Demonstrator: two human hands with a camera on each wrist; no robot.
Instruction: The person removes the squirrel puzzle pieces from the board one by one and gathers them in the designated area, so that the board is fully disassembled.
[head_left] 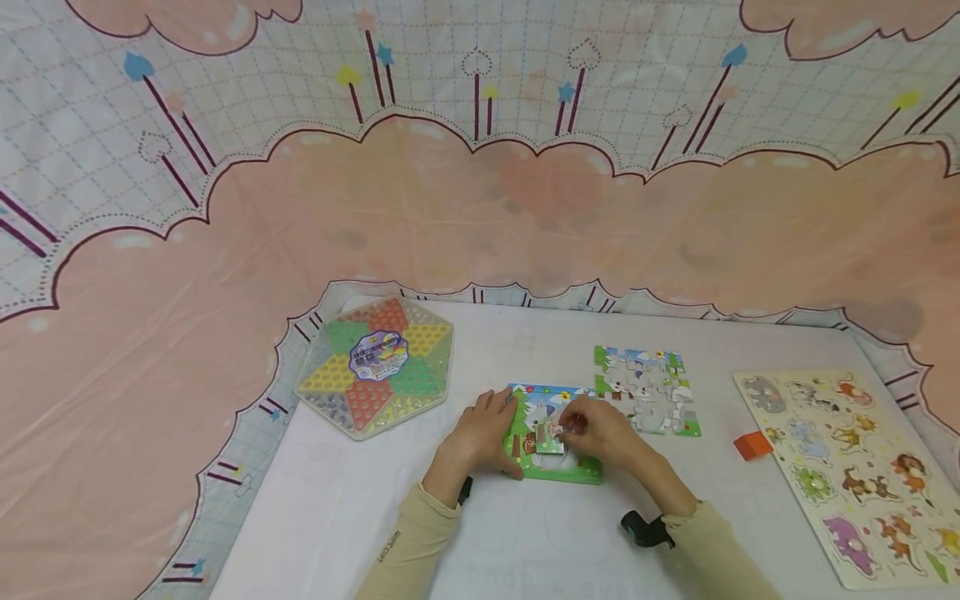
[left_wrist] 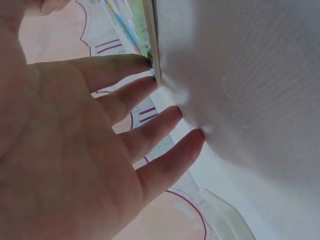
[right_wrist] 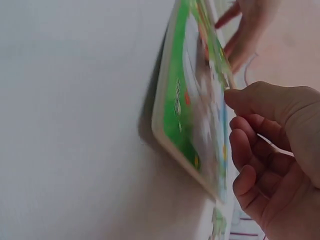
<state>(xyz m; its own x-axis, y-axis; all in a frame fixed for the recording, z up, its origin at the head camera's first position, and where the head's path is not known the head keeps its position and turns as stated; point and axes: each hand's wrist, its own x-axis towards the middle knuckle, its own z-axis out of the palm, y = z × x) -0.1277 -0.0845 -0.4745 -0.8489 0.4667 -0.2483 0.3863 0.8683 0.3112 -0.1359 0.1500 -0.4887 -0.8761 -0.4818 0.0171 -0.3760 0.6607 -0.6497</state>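
Note:
A jigsaw board (head_left: 562, 477) with a green lower border and a blue upper border lies flat in the middle of the table. My left hand (head_left: 480, 433) rests along its left edge; in the left wrist view the extended fingers (left_wrist: 160, 167) touch the board's edge and the white tabletop. Above the board, my right hand (head_left: 603, 429) pinches a small printed puzzle piece (head_left: 550, 442) between thumb and forefinger. The other right-hand fingers (right_wrist: 245, 177) are curled, as the right wrist view shows. Part of the board's picture is hidden under the piece and hand.
Joined puzzle pieces (head_left: 645, 387) lie just behind and right of the board. Further right are an orange block (head_left: 752, 446) and a wooden animal peg board (head_left: 821, 512). A hexagonal checkers box (head_left: 420, 375) lies back left. A patterned cloth (head_left: 487, 225) hangs behind the table.

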